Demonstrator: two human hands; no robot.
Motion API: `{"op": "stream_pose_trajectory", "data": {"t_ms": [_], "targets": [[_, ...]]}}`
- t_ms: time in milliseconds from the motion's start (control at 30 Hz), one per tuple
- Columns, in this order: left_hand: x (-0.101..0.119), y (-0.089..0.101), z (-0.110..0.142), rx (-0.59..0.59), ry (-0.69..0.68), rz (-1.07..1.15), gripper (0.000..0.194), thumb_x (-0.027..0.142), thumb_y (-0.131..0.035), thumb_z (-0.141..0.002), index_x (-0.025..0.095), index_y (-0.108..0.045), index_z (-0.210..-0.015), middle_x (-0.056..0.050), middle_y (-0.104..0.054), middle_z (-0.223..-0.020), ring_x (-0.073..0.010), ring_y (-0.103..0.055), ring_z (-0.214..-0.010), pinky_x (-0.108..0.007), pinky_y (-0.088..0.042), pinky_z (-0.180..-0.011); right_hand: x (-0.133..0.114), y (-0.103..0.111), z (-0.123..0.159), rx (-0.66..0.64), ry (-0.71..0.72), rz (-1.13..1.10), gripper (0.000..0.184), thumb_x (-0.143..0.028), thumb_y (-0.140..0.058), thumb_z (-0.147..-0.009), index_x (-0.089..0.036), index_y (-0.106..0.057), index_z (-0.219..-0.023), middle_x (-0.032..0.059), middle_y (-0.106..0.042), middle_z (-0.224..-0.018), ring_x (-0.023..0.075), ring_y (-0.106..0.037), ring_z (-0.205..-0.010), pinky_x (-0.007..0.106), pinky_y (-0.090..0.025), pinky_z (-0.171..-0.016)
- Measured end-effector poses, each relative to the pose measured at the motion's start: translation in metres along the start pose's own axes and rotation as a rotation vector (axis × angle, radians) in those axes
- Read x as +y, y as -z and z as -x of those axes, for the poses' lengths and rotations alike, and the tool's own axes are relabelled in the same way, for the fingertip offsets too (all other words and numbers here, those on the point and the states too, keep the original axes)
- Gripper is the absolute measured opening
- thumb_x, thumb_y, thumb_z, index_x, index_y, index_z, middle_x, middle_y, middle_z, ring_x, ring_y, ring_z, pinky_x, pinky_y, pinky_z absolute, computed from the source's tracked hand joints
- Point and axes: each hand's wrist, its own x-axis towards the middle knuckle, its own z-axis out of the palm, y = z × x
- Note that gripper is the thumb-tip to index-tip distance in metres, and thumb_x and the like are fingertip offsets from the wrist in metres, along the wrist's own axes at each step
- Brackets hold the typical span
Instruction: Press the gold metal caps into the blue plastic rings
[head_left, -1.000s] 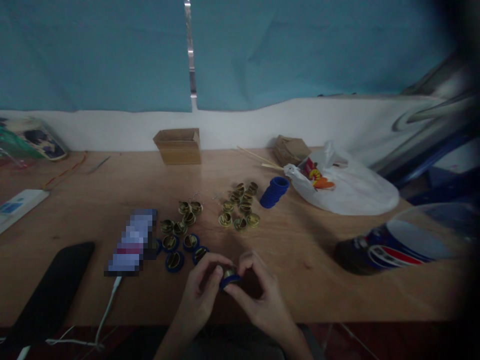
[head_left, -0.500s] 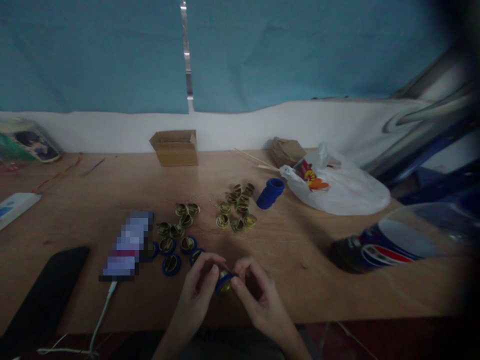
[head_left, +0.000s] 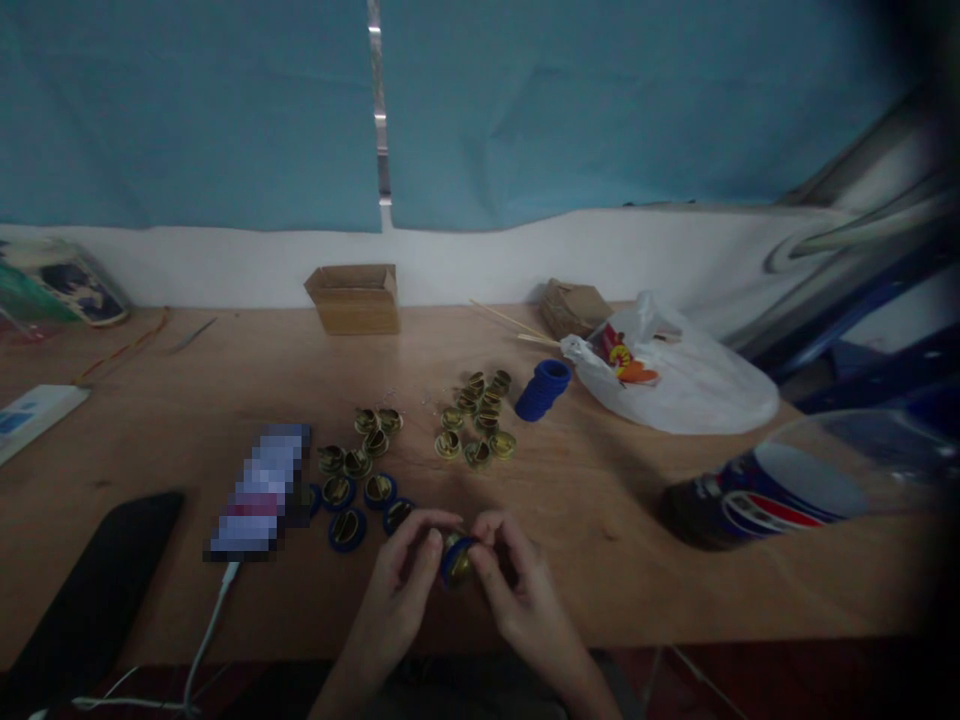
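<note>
Head view: left hand (head_left: 397,590) and right hand (head_left: 517,590) both pinch one blue ring with a gold cap (head_left: 456,560) between their fingers, just above the near tabletop (head_left: 600,500) edge. Roughly four finished ring-and-cap pieces (head_left: 352,500) lie left of the hands. Still loose: gold caps (head_left: 476,425) and a stack of blue rings (head_left: 544,390) farther back.

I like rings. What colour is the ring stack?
Blue; the ring stack shows best in the head view.
</note>
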Motion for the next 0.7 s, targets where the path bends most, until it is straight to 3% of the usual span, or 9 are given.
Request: {"op": "stream_pose_trajectory", "data": {"t_ms": [100, 200, 500, 700], "targets": [[0.0013, -0.0007, 0.001, -0.054, -0.001, 0.051, 0.025, 0.036, -0.048, -0.093, 0.025, -0.062, -0.11, -0.004, -0.068, -0.109, -0.018, -0.064, -0.096, -0.028, -0.05, -0.085, -0.0003, -0.0007, -0.002, 0.036, -0.02, -0.021, 0.011, -0.031, -0.045, -0.096, -0.022, -0.048, -0.09, -0.0024, -0.048, -0.075, 0.0134, -0.05, -0.068, 0.024, -0.04, -0.061], [0.0021, -0.0022, 0.0004, -0.084, -0.034, 0.115, 0.028, 0.032, -0.057, -0.089, 0.025, -0.062, -0.116, -0.005, -0.066, -0.117, -0.0207, -0.06, -0.112, -0.031, -0.047, -0.097, -0.0014, -0.0011, -0.0028, 0.054, -0.017, -0.032, 0.01, -0.031, -0.047, -0.096, -0.022, -0.049, -0.091, -0.0027, -0.049, -0.075, 0.0134, -0.051, -0.069, 0.024, -0.042, -0.064], [-0.0049, -0.0022, -0.002, -0.023, -0.017, 0.138, 0.033, 0.03, -0.057, -0.089, 0.026, -0.06, -0.122, -0.005, -0.061, -0.131, -0.0209, -0.054, -0.125, -0.033, -0.043, -0.105, -0.0084, -0.0012, -0.0054, 0.107, -0.033, -0.062, 0.01, -0.032, -0.049, -0.096, -0.022, -0.051, -0.095, -0.0019, -0.055, -0.077, 0.013, -0.056, -0.073, 0.023, -0.044, -0.068], [-0.0067, -0.0003, -0.0035, 0.0, -0.032, 0.095, 0.03, 0.028, -0.057, -0.089, 0.025, -0.063, -0.118, -0.005, -0.065, -0.125, -0.0204, -0.057, -0.12, -0.033, -0.044, -0.104, -0.0063, -0.001, -0.0057, 0.095, -0.059, -0.049, 0.012, -0.033, -0.049, -0.096, -0.022, -0.052, -0.096, -0.0001, -0.059, -0.082, 0.0144, -0.06, -0.078, 0.025, -0.046, -0.07]]}}
